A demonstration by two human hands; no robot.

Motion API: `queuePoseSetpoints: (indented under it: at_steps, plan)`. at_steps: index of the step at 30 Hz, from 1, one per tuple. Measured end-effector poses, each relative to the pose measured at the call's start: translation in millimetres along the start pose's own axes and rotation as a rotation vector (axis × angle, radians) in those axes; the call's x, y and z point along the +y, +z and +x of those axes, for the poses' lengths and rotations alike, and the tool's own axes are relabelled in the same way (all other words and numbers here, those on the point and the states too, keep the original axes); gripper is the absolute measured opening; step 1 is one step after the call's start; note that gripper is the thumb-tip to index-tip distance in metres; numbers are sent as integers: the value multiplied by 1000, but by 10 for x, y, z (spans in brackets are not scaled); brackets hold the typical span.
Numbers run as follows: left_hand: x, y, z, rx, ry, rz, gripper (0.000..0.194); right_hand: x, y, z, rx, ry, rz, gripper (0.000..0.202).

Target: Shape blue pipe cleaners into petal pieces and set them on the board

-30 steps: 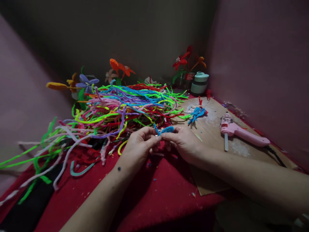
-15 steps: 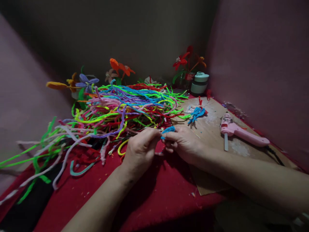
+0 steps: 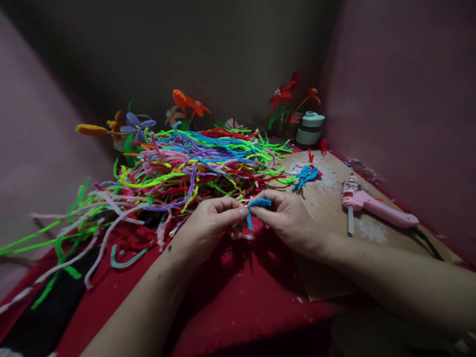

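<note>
A short blue pipe cleaner [image 3: 260,203], bent into a petal-like loop with a tail hanging down, is pinched between my two hands above the red cloth [image 3: 238,307]. My right hand [image 3: 293,218] grips its looped part between thumb and fingers. The fingertips of my left hand [image 3: 211,223] close on its left end, near the tail. More blue pipe-cleaner pieces [image 3: 306,177] lie bunched on the brown board [image 3: 334,161] beyond my right hand. A large heap of coloured pipe cleaners [image 3: 208,153] spreads behind my left hand.
A pink glue gun [image 3: 372,203] rests on the board at right, its cord trailing off. Pipe-cleaner flowers [image 3: 137,124] and a pale green lidded jar [image 3: 309,130] stand at the back. Walls close in on both sides. A curved teal pipe cleaner [image 3: 128,263] lies at left.
My hands have turned, so the blue pipe cleaner shows more openly, with its tail pointing down. The whole view has shifted slightly.
</note>
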State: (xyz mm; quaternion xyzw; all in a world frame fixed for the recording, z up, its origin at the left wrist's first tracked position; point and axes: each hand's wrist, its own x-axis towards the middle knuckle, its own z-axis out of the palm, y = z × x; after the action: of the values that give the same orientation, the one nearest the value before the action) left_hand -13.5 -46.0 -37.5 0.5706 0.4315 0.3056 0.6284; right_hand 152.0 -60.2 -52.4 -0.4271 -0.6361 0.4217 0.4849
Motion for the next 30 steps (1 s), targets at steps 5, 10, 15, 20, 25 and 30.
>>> queuePoseSetpoints:
  at_steps: [5, 10, 15, 20, 25, 30]
  plan:
    - [25, 34, -21, 34, -46, 57, 18, 32, -8, -33, 13, -195, -223, 8]
    - [63, 124, -55, 154, 101, 467, 15, -6, 10, -45, 44, -193, -260, 9]
    - [-84, 214, -70, 393, 679, 1400, 17, 17, 21, 3, 22, 93, -21, 13]
    - [-144, 234, -66, 428, 927, 1647, 24, 121, 44, 88, -75, 434, 525, 16]
    - [32, 71, -45, 353, 529, 800, 18, 96, 7, 109, -70, 345, 461, 16]
    - [63, -82, -2, 244, 126, 236, 26, -40, -52, 70, -131, 189, 184, 7]
